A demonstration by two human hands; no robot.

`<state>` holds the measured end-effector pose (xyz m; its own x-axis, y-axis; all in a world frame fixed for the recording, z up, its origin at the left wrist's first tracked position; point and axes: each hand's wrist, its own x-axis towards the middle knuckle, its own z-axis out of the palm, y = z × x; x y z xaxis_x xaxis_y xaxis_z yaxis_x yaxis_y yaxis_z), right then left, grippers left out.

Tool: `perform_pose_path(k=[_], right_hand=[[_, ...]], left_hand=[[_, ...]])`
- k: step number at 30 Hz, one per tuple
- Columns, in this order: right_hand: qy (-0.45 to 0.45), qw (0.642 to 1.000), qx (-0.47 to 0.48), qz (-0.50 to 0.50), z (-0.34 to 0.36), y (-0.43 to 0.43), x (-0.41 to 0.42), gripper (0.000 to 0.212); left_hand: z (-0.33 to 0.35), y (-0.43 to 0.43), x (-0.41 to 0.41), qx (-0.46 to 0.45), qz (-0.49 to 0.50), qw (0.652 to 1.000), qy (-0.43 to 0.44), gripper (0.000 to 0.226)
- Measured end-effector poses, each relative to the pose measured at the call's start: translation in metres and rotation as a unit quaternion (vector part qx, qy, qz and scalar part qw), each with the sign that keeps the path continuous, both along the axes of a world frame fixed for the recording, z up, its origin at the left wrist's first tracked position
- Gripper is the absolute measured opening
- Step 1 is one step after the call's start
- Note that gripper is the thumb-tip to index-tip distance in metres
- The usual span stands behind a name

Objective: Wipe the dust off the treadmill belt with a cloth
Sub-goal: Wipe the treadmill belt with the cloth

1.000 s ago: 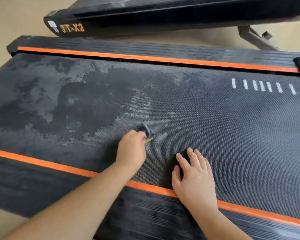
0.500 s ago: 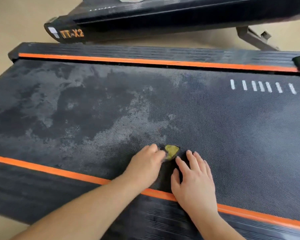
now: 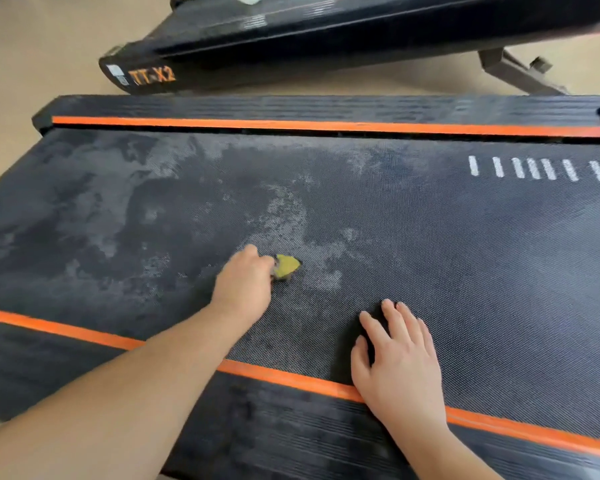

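Note:
The black treadmill belt (image 3: 430,244) fills the head view, with pale dust patches across its left and middle and darker wiped areas among them. My left hand (image 3: 246,285) grips a small yellow-green cloth (image 3: 286,266) and presses it on the belt near the middle. Only the cloth's tip shows past my fingers. My right hand (image 3: 395,358) lies flat on the belt at the near edge, fingers spread, its heel over the near orange stripe (image 3: 291,379).
Ribbed black side rails (image 3: 291,438) with orange stripes border the belt near and far. A second black machine part marked TT-X2 (image 3: 153,77) lies on the beige floor beyond, with a metal bracket (image 3: 513,74) at the right. White dashes (image 3: 534,168) mark the belt's right.
My left hand swept the cloth toward my right hand, then back out and left on the belt. The right hand stayed planted. The camera view shifted down slightly.

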<state>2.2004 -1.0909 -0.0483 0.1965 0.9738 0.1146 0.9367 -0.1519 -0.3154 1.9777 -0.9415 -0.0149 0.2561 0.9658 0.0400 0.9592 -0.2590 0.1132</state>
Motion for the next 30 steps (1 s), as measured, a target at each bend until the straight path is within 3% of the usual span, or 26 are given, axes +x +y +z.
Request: perform_pose_path(k=[2,4,7,9,12,15,18,20,22,23,27,30], right_hand=[[-0.005,1.000,-0.006,0.003,0.000,0.000,-0.001,0.043],[-0.007,1.000,-0.007,-0.002,0.000,0.001,0.000,0.043],[-0.007,1.000,-0.007,0.000,-0.001,0.001,-0.001,0.044],[0.000,1.000,0.000,0.000,0.000,0.000,0.000,0.044],[0.001,1.000,0.000,-0.002,0.000,0.000,0.000,0.043],[-0.005,1.000,-0.010,-0.002,0.000,0.002,-0.001,0.043],[-0.004,1.000,-0.009,0.001,0.001,0.001,0.000,0.044],[-0.001,1.000,-0.003,0.001,0.001,0.000,0.001,0.044],[0.003,1.000,-0.005,0.000,0.002,0.002,-0.001,0.044],[0.002,1.000,-0.009,-0.003,0.002,0.002,-0.002,0.044],[-0.006,1.000,-0.016,-0.005,0.002,0.002,-0.003,0.045],[-0.004,1.000,0.000,-0.001,0.002,0.001,-0.001,0.046]], left_hand=[[-0.005,-0.027,0.018,0.007,-0.023,0.999,-0.025,0.021],[-0.009,-0.060,0.044,-0.021,-0.124,0.991,-0.047,0.031],[0.003,-0.048,0.041,-0.052,-0.251,0.966,0.026,0.018],[0.007,-0.013,0.024,-0.043,-0.175,0.980,0.080,0.018],[0.010,-0.011,0.021,-0.022,-0.042,0.996,0.075,0.021],[0.003,-0.061,0.038,-0.066,-0.163,0.983,0.043,0.017],[0.012,-0.042,0.019,-0.094,-0.288,0.948,0.100,0.021],[0.020,-0.010,0.002,-0.079,-0.192,0.966,0.155,0.022],[0.021,-0.002,-0.007,-0.059,-0.044,0.991,0.116,0.021],[0.020,-0.012,-0.002,-0.053,-0.018,0.995,0.087,0.021],[0.005,-0.078,0.041,-0.098,-0.181,0.978,-0.031,0.015],[0.007,-0.074,0.044,-0.106,-0.304,0.947,0.022,0.014]])
